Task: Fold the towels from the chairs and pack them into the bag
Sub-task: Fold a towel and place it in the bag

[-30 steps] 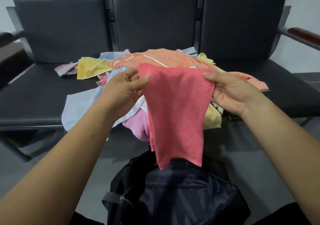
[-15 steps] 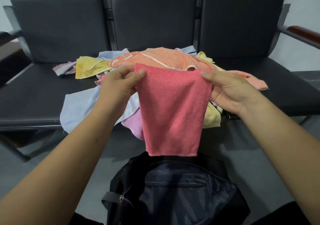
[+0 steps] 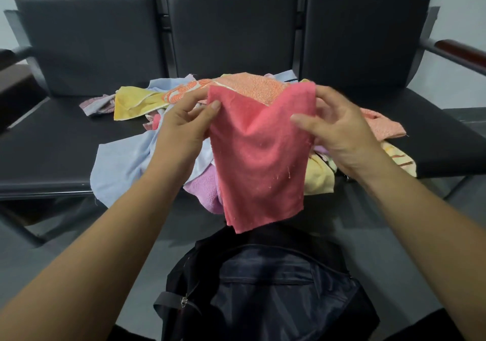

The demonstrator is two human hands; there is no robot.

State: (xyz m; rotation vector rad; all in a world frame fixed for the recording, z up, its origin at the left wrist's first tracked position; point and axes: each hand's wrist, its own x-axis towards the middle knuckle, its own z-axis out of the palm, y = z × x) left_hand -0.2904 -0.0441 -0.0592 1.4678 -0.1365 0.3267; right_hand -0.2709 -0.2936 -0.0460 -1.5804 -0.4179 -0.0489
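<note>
A coral-pink towel hangs doubled over between my hands, above the open dark bag on the floor. My left hand pinches its upper left corner between thumb and fingers. My right hand holds the upper right corner, thumb on the front of the cloth. The top edge sags in a V between the two corners. Behind it a pile of towels lies on the black chair seats: orange, yellow, pale blue, lilac.
Three joined black chairs with high backs stand in front of me. A wooden armrest juts out at the right. Grey floor lies around the bag. A bag strap with a buckle shows at the lower left.
My hands have drawn closer together, so the towel's top edge now sags in the middle. My right thumb has come round onto the front of the cloth.
</note>
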